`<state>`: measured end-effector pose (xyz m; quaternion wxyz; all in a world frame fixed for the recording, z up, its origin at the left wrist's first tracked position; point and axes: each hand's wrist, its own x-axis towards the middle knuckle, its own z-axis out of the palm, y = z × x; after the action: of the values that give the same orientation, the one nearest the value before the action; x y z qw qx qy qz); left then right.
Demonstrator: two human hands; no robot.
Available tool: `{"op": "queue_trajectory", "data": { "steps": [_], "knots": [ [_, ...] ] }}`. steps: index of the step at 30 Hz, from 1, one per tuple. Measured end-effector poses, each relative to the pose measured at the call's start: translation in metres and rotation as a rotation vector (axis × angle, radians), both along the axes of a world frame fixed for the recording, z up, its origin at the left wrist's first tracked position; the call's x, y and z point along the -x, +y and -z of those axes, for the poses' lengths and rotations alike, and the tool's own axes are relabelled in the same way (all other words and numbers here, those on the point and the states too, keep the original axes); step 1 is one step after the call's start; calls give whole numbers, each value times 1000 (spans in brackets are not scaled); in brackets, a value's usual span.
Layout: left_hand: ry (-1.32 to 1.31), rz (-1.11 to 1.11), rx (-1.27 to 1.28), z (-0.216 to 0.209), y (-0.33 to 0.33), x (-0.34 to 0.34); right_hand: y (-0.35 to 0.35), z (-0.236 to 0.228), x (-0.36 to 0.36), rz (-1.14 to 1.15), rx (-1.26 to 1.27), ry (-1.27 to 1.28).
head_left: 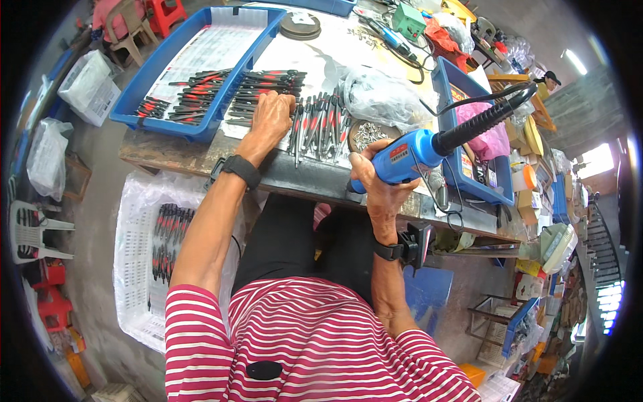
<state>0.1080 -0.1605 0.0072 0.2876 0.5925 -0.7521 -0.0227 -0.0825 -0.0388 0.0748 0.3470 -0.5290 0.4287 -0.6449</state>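
My left hand (273, 117) rests at the right end of a pile of slim black-and-red hand tools (258, 84) on the table. Its fingers are curled, and whatever they grip is hidden beneath them. Just right of it, more tools of this kind (318, 127) lie side by side, with grey metal parts showing. My right hand (378, 171) is wrapped round a blue electric screwdriver (405, 157), whose black cord runs up to the right. The screwdriver is tilted, its front end toward the table's near edge. Beyond it stands a round dish of small metal screws (370, 135).
A blue tray (234, 60) at the left holds more tools. Clear plastic bags (378, 94) lie mid-table. A second blue tray (485, 191) stands right, and another electric screwdriver (392, 40) lies at the back. Below left, a white basket (130, 261) holds tools. A person (550, 80) is far right.
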Motion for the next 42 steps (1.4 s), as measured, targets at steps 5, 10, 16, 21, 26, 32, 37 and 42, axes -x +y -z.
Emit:
{"op": "queue_trajectory", "data": {
  "steps": [5,10,16,21,26,32,37,42],
  "knots": [
    [26,-150,-12,-2,5,6,0,0,-1,1,27,38],
    [157,-240,46,-11,18,0,1,1,-2,4,8,-7],
    [303,-230,250,-24,24,-21,2,-1,-4,-1,4,-26],
    [561,-154,410,-46,37,-23,3,-5,-4,-8,-10,-18],
    [825,-41,315,-71,72,-3,1,-6,-5,-2,29,-13],
    [1366,102,-318,-57,131,42,-1,-3,-5,26,15,-2],
    [1630,161,-666,-28,159,75,-2,-3,-2,23,29,-10],
    [1668,114,-904,-11,169,82,-1,-4,-2,2,31,-62]
  ]
}}
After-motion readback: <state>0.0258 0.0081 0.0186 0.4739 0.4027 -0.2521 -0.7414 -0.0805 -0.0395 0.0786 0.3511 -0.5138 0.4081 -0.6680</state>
